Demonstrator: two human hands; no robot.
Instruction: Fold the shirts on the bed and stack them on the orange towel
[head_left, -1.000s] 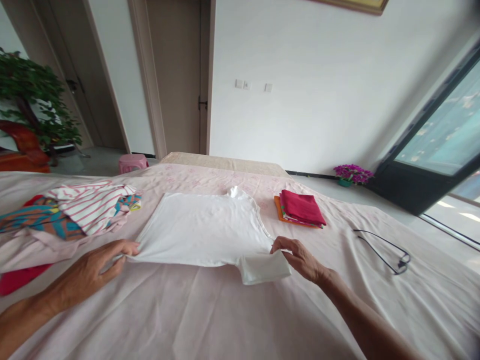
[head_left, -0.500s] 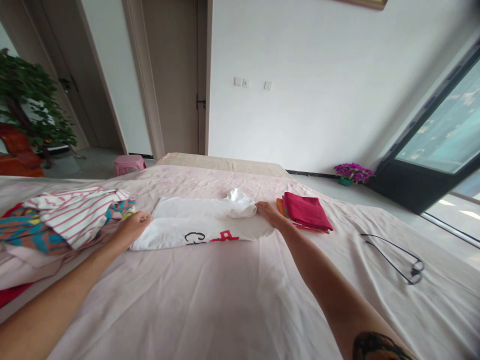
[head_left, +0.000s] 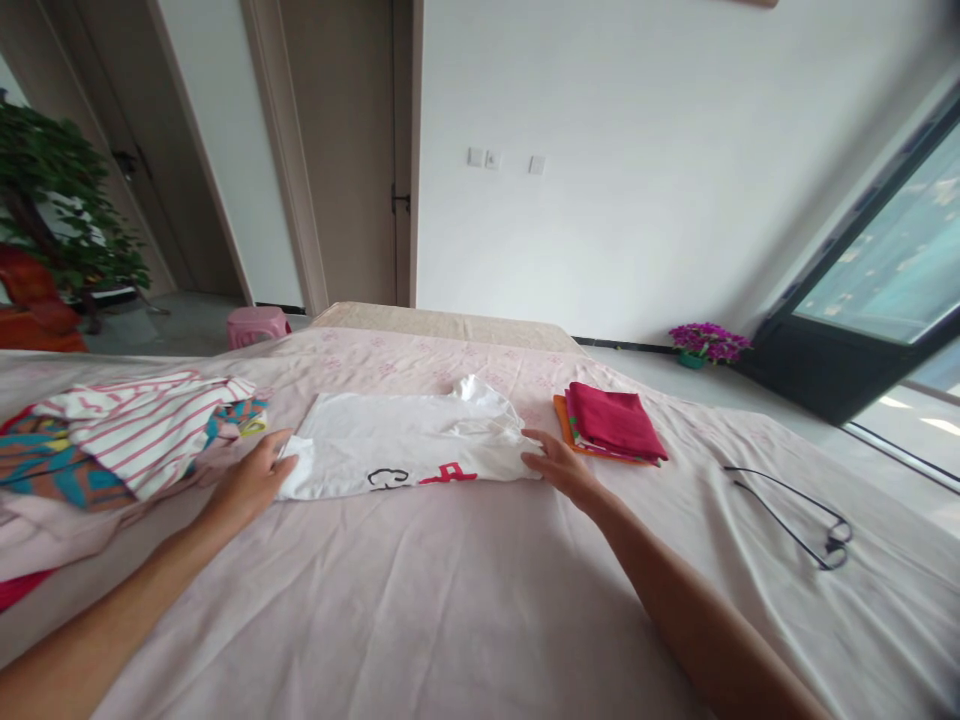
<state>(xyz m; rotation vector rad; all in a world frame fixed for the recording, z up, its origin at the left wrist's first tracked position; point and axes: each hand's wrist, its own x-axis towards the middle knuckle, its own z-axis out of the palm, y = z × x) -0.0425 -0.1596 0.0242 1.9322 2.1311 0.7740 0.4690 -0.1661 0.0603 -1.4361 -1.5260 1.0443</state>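
A white T-shirt (head_left: pixel 405 440) lies folded in half on the pale pink bedsheet (head_left: pixel 420 600), with black and red print showing along its near edge. My left hand (head_left: pixel 251 480) rests at the shirt's left end, fingers curled onto the cloth. My right hand (head_left: pixel 559 465) lies flat at the shirt's right end, fingers stretched out and touching the fabric.
A heap of striped and colourful clothes (head_left: pixel 127 440) lies at the left. A folded red and orange stack (head_left: pixel 611 422) sits just right of the shirt. A black wire hanger (head_left: pixel 795 515) lies further right. Beyond the bed are a pink stool (head_left: pixel 255 325), doors and a window.
The near half of the flat shirt was folded away from me over the far half. Both hands then drew back toward me to the shirt's ends.
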